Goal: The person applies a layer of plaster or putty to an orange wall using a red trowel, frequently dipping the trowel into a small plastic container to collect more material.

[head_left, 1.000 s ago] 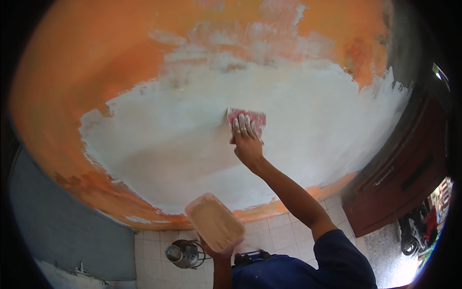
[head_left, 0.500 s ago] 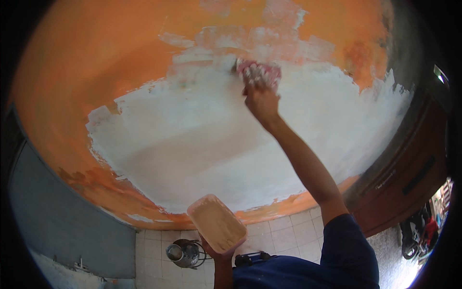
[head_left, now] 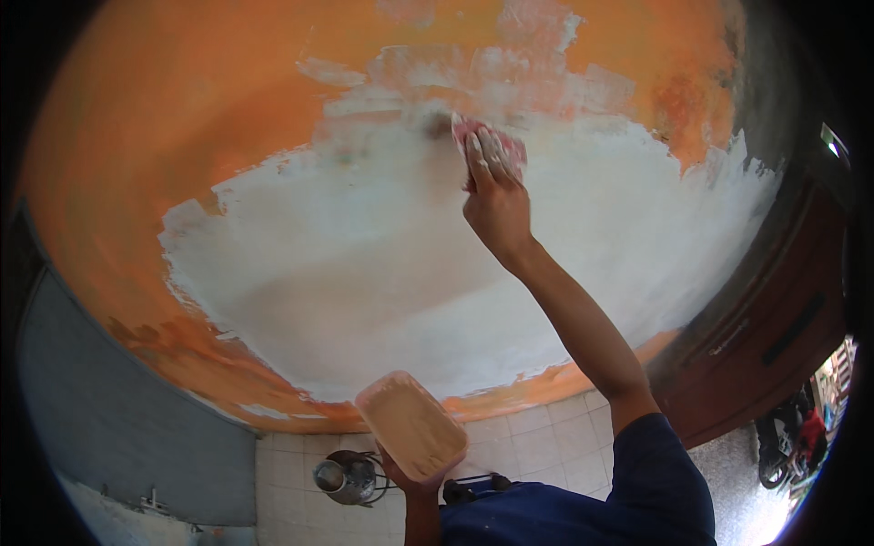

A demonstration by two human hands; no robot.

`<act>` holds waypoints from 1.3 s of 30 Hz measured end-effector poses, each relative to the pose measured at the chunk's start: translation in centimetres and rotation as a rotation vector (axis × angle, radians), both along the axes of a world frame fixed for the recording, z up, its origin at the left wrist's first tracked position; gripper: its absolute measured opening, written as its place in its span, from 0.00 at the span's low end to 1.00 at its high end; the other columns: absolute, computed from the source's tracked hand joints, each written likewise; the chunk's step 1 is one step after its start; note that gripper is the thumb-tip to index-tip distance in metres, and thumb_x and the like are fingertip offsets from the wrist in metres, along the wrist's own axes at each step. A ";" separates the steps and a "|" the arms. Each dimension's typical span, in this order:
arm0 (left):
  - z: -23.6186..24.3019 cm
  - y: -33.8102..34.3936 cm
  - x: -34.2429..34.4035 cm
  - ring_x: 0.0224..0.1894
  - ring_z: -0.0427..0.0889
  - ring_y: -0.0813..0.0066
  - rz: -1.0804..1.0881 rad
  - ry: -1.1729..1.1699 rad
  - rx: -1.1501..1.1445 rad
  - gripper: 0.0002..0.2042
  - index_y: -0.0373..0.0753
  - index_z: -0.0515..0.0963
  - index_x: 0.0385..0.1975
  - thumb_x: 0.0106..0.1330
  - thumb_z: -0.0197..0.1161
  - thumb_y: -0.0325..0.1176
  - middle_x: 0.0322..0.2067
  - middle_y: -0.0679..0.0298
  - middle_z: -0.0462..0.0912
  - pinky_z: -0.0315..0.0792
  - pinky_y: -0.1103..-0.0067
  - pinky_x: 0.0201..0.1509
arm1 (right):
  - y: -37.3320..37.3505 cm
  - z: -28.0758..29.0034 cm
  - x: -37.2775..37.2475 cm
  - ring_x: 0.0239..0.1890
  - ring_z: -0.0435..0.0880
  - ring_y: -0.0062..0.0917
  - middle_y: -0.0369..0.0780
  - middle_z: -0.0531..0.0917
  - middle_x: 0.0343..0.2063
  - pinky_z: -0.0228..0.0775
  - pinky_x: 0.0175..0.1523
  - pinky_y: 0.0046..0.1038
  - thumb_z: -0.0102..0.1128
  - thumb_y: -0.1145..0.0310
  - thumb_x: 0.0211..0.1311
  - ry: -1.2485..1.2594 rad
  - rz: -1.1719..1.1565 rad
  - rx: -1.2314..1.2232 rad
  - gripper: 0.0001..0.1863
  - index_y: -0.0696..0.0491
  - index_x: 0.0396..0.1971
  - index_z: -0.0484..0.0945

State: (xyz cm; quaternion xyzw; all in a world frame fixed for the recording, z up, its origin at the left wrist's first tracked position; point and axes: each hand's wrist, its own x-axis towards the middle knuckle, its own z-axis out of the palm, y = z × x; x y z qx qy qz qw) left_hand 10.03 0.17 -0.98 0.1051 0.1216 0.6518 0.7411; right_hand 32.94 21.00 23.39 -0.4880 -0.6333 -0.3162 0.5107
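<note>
My right hand [head_left: 499, 214] is raised to the wall [head_left: 355, 246], its fingers closed on a flat reddish-pink putty spreader [head_left: 515, 150]. White putty smears the spreader and my fingers. The spreader lies against or very near the upper part of a broad white coated patch; exact contact I cannot tell. Low in front of me, my left hand [head_left: 399, 473] holds a rectangular pinkish tub [head_left: 414, 428] from beneath and the side. Its inside looks beige, with a smeared mass in it. Most of the left fingers are hidden by the tub.
Bare orange paint [head_left: 200, 100] surrounds the white patch. On the tiled floor [head_left: 537, 450] stands a putty-stained bucket-like container [head_left: 346, 478]. A grey panel [head_left: 137, 400] is at left. A dark red panel [head_left: 765, 355] is at right, with a parked motorbike [head_left: 774, 455] beyond.
My right hand has turned slightly, with the spreader now more tilted and its fingers plainer to see. The tub in my left hand has barely moved.
</note>
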 end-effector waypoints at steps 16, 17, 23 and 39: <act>-0.9 2.1 0.7 0.54 0.73 0.56 0.152 0.647 0.246 0.30 0.38 0.56 0.63 0.65 0.46 0.49 0.54 0.54 0.69 0.74 0.59 0.54 | 6.5 -4.7 -3.6 0.65 0.57 0.53 0.61 0.61 0.61 0.49 0.68 0.50 0.51 0.64 0.62 -0.181 -0.347 -0.158 0.32 0.70 0.60 0.58; -0.9 1.9 0.6 0.55 0.73 0.55 0.165 0.712 0.288 0.29 0.39 0.57 0.63 0.67 0.42 0.52 0.54 0.54 0.69 0.73 0.58 0.55 | 6.3 -5.9 -3.8 0.65 0.58 0.52 0.61 0.61 0.61 0.50 0.68 0.50 0.51 0.63 0.62 -0.182 -0.349 -0.190 0.32 0.70 0.59 0.59; -1.6 1.3 -0.1 0.54 0.74 0.55 0.113 0.479 0.212 0.28 0.39 0.58 0.62 0.70 0.37 0.53 0.54 0.54 0.70 0.73 0.57 0.55 | 2.8 -10.6 -5.3 0.63 0.63 0.52 0.63 0.64 0.58 0.56 0.65 0.46 0.58 0.74 0.54 -0.069 -0.200 -0.360 0.30 0.70 0.57 0.63; 0.2 0.0 -1.2 0.59 0.69 0.55 0.081 0.226 0.185 0.30 0.41 0.56 0.64 0.69 0.38 0.55 0.57 0.56 0.67 0.67 0.55 0.60 | 3.3 3.1 0.1 0.59 0.70 0.42 0.52 0.73 0.55 0.61 0.63 0.40 0.58 0.72 0.51 -0.235 -0.159 0.108 0.24 0.61 0.51 0.72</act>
